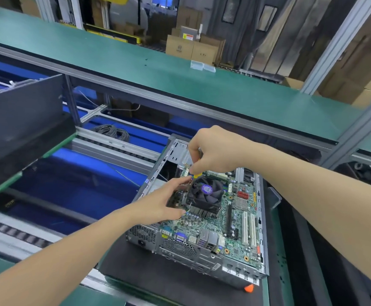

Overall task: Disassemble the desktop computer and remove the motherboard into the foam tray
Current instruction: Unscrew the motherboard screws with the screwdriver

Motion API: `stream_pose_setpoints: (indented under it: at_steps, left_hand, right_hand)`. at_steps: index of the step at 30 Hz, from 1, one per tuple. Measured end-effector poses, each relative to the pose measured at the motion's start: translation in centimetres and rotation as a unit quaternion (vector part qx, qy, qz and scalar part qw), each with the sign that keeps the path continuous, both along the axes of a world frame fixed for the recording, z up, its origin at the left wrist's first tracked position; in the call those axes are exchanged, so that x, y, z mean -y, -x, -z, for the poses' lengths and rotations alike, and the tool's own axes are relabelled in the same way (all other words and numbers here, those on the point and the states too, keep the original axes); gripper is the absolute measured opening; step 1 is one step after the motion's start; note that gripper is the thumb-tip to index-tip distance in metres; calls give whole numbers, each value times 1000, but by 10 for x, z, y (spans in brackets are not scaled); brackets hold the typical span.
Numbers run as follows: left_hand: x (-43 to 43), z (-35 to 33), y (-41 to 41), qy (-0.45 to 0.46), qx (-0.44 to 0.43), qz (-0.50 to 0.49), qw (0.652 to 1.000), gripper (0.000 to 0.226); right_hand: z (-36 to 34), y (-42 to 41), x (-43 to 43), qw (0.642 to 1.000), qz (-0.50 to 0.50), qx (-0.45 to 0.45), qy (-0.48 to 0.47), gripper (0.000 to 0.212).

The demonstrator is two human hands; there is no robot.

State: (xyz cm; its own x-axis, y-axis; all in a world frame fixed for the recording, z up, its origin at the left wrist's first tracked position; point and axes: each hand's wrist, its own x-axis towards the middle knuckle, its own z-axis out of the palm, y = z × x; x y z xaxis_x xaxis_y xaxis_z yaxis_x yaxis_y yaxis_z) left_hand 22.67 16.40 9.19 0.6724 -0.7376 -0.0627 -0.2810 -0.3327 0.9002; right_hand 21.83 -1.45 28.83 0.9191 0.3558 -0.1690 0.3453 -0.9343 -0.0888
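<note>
A: Motherboard (235,219) status? Hands first.
B: Right hand (215,151) pinches a yellow piece (196,174) at the far corner of the cooler fan (205,192); tool or plug, can't tell. Left hand (158,202) grips the board's left edge beside the fan.
A: Board where?
B: Seated in the open case (180,250) on the black mat (149,274). Advice: brace the board, work the piece straight, no twisting.

The left hand (164,202) grips the black cooler fan (205,194) on the green motherboard (237,221) in the grey metal case (202,259); the right hand (217,149) pinches a small yellow part (197,174).
</note>
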Motion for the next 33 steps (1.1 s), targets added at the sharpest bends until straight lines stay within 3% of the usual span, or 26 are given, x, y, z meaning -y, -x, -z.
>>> stream_pose_setpoints:
  at_steps: [33]
  left_hand:
    - [-2,-2,1,8,-6,-1,1000,83]
  right_hand:
    - [-5,-9,-4,998,-49,-11,26,21]
